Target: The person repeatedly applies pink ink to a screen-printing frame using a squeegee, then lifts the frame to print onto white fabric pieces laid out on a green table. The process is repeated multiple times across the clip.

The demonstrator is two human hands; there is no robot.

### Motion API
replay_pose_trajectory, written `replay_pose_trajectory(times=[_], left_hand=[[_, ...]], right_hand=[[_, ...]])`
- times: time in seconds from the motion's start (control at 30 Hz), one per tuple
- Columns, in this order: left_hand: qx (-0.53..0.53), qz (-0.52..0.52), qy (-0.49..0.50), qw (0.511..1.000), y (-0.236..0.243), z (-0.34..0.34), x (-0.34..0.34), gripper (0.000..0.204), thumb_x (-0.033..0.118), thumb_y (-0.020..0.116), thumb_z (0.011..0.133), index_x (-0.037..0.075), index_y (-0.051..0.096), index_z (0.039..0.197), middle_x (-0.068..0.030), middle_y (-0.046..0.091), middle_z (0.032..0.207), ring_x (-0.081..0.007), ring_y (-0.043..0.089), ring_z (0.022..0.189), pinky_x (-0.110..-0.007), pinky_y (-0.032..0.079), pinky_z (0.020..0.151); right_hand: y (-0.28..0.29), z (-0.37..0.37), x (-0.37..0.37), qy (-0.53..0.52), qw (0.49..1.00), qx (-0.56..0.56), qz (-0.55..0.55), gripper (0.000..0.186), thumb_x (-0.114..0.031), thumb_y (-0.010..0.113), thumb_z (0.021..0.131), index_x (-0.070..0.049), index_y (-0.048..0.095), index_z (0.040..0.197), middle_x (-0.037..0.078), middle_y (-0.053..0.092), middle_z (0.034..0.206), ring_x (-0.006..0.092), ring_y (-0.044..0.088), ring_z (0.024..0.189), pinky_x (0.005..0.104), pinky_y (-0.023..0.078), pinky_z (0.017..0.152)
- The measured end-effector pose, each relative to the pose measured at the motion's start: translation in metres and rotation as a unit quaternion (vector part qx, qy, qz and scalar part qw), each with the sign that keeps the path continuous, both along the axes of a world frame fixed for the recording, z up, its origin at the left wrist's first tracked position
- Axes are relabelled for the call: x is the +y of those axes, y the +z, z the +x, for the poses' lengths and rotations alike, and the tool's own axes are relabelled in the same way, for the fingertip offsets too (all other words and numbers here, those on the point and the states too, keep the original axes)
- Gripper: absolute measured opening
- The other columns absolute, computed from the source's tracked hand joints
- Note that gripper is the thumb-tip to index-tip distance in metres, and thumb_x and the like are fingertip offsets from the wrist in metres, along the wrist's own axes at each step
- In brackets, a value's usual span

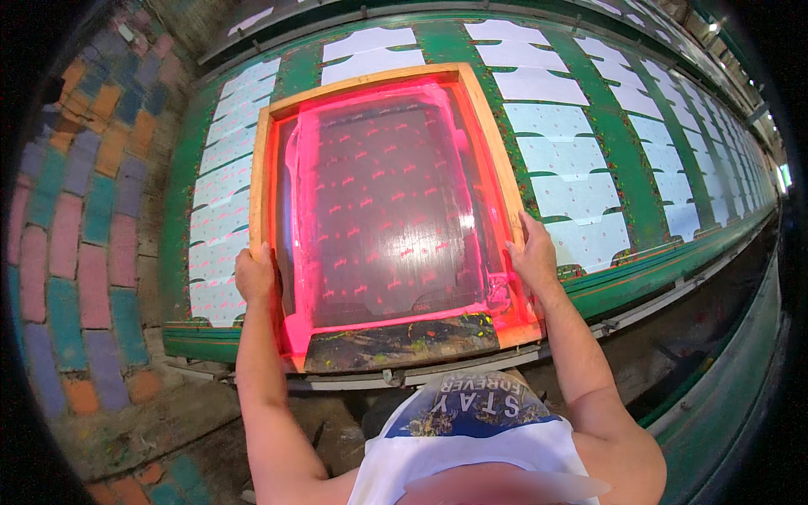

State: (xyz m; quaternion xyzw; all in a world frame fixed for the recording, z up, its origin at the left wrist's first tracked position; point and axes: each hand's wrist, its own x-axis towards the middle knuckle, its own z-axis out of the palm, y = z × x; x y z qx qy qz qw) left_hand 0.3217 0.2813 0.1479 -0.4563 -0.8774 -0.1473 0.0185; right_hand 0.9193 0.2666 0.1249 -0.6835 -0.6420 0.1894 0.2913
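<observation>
I hold a screen-printing frame [370, 82] by its two long sides. Its pale wooden rim surrounds a dark mesh [383, 210] with rows of small pink marks. Bright pink ink [308, 177] is smeared along the mesh edges, with a thick blob at the near right corner. My left hand [255, 273] is closed around the left rail, and my right hand [534, 257] grips the right rail. A dark, paint-stained strip [400, 343] spans the frame's near end. What lies beneath the frame is hidden.
Rows of pale cut fabric pieces [568, 151] lie on a long green printing table [604, 143]. The left row [223, 219] carries pink prints. A metal rail [648, 307] follows the table's near edge. Colourful painted bricks [80, 240] cover the floor at left.
</observation>
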Motion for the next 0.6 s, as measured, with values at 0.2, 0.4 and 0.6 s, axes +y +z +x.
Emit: replay_pose_trajectory(times=[0.2,0.4,0.6], left_hand=[[-0.026,0.01,-0.018,0.999,0.0,-0.004,-0.003,0.055,0.048,0.087,0.094,-0.002,0.075,0.112,-0.0258,0.074,0.115,-0.0486,0.072,0.11,-0.058,0.057,0.095],[-0.118,0.028,-0.025,0.992,-0.015,-0.029,-0.001,0.048,0.037,0.095,0.085,-0.004,0.081,0.106,-0.0248,0.077,0.105,-0.0425,0.075,0.098,-0.054,0.057,0.088],[-0.192,0.054,-0.068,0.978,-0.031,-0.052,0.012,0.038,0.023,0.097,0.082,-0.008,0.078,0.09,-0.0209,0.076,0.082,-0.0271,0.069,0.073,-0.047,0.055,0.074]], right_hand=[[-0.003,-0.011,0.022,-0.039,0.999,-0.033,-0.011,0.079,-0.005,0.084,0.085,-0.003,0.056,0.159,0.023,0.068,0.143,0.0413,0.066,0.135,0.0479,0.054,0.115],[0.009,-0.011,0.022,-0.031,1.0,0.0,0.003,0.077,0.007,0.078,0.085,-0.002,0.057,0.159,0.021,0.068,0.15,0.0331,0.065,0.144,0.04,0.052,0.122],[0.039,-0.003,0.023,-0.021,0.999,-0.028,0.026,0.071,-0.001,0.08,0.083,-0.004,0.064,0.152,0.021,0.073,0.134,0.0379,0.071,0.128,0.0426,0.057,0.111]])
